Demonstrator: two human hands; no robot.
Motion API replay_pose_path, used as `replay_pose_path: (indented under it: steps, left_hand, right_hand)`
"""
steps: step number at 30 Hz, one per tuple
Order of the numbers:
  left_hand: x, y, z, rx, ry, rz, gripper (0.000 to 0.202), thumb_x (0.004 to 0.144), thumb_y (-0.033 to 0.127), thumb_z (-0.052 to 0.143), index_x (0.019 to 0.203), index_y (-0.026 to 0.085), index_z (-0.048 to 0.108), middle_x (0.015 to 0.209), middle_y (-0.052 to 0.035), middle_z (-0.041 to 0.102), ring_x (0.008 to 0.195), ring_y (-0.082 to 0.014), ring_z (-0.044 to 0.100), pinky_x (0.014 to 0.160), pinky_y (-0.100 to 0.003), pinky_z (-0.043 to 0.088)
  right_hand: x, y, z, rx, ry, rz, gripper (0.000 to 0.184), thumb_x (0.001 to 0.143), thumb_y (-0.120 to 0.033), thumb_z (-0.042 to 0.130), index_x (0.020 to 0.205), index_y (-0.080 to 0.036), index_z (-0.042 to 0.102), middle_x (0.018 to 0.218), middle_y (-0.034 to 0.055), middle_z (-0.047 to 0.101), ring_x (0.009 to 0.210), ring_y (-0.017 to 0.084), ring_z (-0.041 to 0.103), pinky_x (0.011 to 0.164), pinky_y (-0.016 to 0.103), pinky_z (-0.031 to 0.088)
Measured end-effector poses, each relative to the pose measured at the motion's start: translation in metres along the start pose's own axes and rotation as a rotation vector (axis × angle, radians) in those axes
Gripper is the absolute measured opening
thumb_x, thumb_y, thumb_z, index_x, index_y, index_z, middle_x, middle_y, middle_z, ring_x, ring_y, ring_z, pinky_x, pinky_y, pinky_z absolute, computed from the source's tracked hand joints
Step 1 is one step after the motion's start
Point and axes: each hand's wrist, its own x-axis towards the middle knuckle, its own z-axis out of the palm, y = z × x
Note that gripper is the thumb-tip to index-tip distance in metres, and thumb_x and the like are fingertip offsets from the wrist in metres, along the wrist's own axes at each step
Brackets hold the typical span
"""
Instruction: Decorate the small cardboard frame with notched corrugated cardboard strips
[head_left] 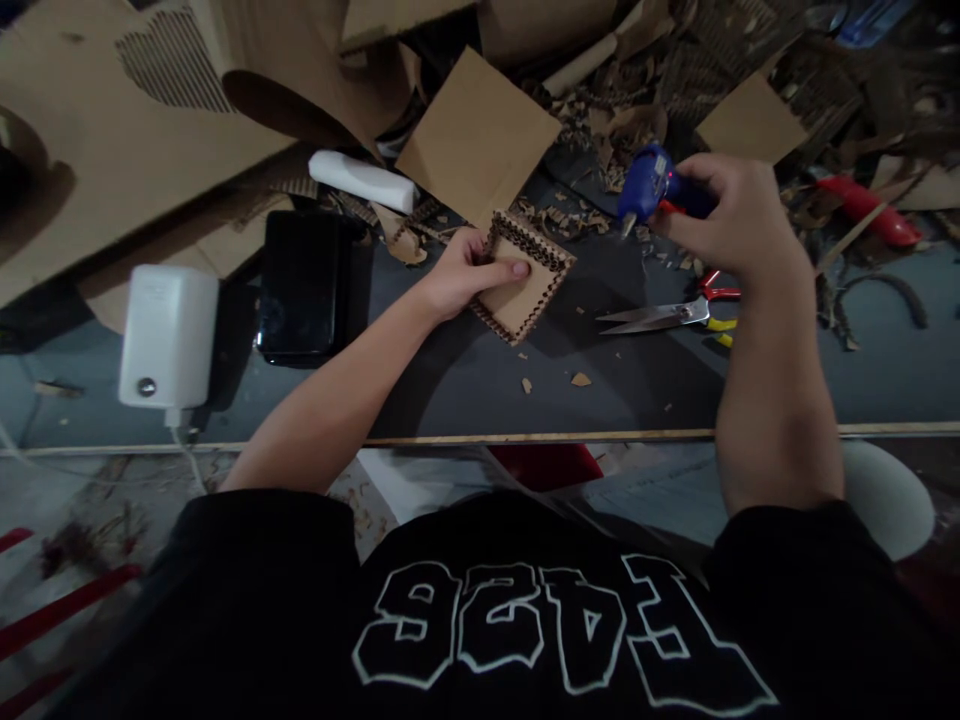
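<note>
My left hand (pixel 465 275) grips a small square cardboard tray (pixel 517 300), its thumb lying across the inside. Strips of corrugated cardboard run along the tray's edges and form a low rim. To the right, my right hand (pixel 724 215) is wrapped round a blue hot glue gun (pixel 646 185), whose metal nozzle points down toward the table, apart from the tray. Below that hand, scissors (pixel 667 316) with red and yellow handles lie on the table, blades pointing left. Behind the tray rests a flat square of cardboard (pixel 480 130).
A black box-shaped object (pixel 300 285) and a white power adapter (pixel 169 335) with a cable stand at the left. Near them lies a white roll (pixel 362 180). Cardboard sheets and torn scraps (pixel 622 120) cover the back. A red tool (pixel 870 210) lies far right.
</note>
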Motion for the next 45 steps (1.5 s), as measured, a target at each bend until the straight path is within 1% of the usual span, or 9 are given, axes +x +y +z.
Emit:
replay_pose_path:
  steps: [4,8,13,18,23,30,34,39,45]
  left_hand:
    - [-0.001,0.006,0.004,0.071,-0.087,-0.002,0.078,0.060,0.083,0.096,0.088,0.013,0.077,0.084,-0.0042,0.078,0.077,-0.0202,0.079,0.085,-0.040,0.073]
    - [-0.001,0.009,0.006,0.098,-0.138,-0.024,0.076,0.061,0.083,0.095,0.087,0.014,0.075,0.077,-0.0003,0.072,0.071,-0.0150,0.073,0.077,-0.036,0.071]
    - [-0.001,0.009,0.006,0.101,-0.123,-0.012,0.076,0.060,0.083,0.095,0.087,0.014,0.076,0.078,-0.0005,0.073,0.069,-0.0135,0.072,0.075,-0.033,0.069]
    - [-0.002,0.010,0.006,0.100,-0.111,-0.015,0.078,0.059,0.083,0.096,0.089,0.013,0.077,0.081,-0.0018,0.074,0.073,-0.0160,0.074,0.079,-0.037,0.070]
    - [-0.002,0.011,0.005,0.131,-0.123,-0.020,0.080,0.060,0.086,0.093,0.088,0.013,0.076,0.081,-0.0032,0.073,0.077,-0.0196,0.077,0.081,-0.040,0.071]
    - [-0.002,0.010,0.005,0.117,-0.122,-0.023,0.077,0.059,0.084,0.094,0.087,0.014,0.075,0.081,-0.0018,0.073,0.076,-0.0179,0.076,0.081,-0.039,0.071]
    - [-0.002,0.011,0.006,0.117,-0.133,-0.030,0.075,0.061,0.081,0.095,0.088,0.014,0.075,0.081,-0.0016,0.072,0.078,-0.0182,0.076,0.084,-0.041,0.071]
    - [-0.003,0.012,0.005,0.134,-0.132,-0.033,0.080,0.059,0.085,0.094,0.089,0.014,0.075,0.082,-0.0022,0.072,0.078,-0.0186,0.076,0.083,-0.041,0.071]
    - [-0.002,0.012,0.006,0.155,-0.132,-0.011,0.079,0.061,0.087,0.092,0.086,0.014,0.074,0.081,-0.0018,0.071,0.074,-0.0167,0.073,0.080,-0.038,0.070]
  right_hand:
    - [0.001,-0.020,0.004,0.019,0.094,0.052,0.029,0.066,-0.044,0.072,0.080,-0.030,0.051,0.069,-0.0011,0.040,0.068,0.021,0.040,0.069,0.040,0.036]
    - [0.002,-0.029,0.009,-0.011,0.204,0.041,0.034,0.066,-0.042,0.071,0.077,-0.030,0.041,0.073,0.0015,0.045,0.071,0.023,0.044,0.069,0.041,0.036]
    - [0.003,-0.030,0.014,-0.092,0.219,0.002,0.041,0.069,-0.036,0.071,0.074,-0.030,0.030,0.074,0.0032,0.046,0.074,0.026,0.051,0.070,0.041,0.037]
    - [0.002,-0.034,0.019,-0.111,0.287,0.024,0.043,0.067,-0.037,0.072,0.080,-0.031,0.032,0.084,0.0063,0.057,0.083,0.030,0.057,0.078,0.044,0.043]
    - [-0.001,-0.043,0.021,0.052,0.346,0.018,0.044,0.066,-0.043,0.071,0.087,-0.031,0.035,0.089,0.0062,0.063,0.080,0.027,0.056,0.078,0.044,0.045]
    - [0.003,-0.039,0.025,-0.012,0.355,0.012,0.050,0.059,-0.039,0.078,0.080,-0.030,0.034,0.076,0.0029,0.054,0.075,0.023,0.044,0.064,0.038,0.039]
    - [0.002,-0.043,0.027,0.001,0.393,0.017,0.050,0.057,-0.033,0.079,0.081,-0.029,0.035,0.082,0.0041,0.062,0.076,0.024,0.050,0.069,0.040,0.042]
    - [-0.002,-0.043,0.028,-0.041,0.383,0.003,0.054,0.060,-0.031,0.081,0.083,-0.030,0.032,0.085,0.0040,0.061,0.080,0.028,0.057,0.077,0.044,0.045]
    - [-0.006,-0.053,0.024,-0.066,0.343,0.032,0.041,0.070,-0.030,0.077,0.089,-0.031,0.041,0.104,0.0105,0.073,0.098,0.036,0.067,0.088,0.048,0.049]
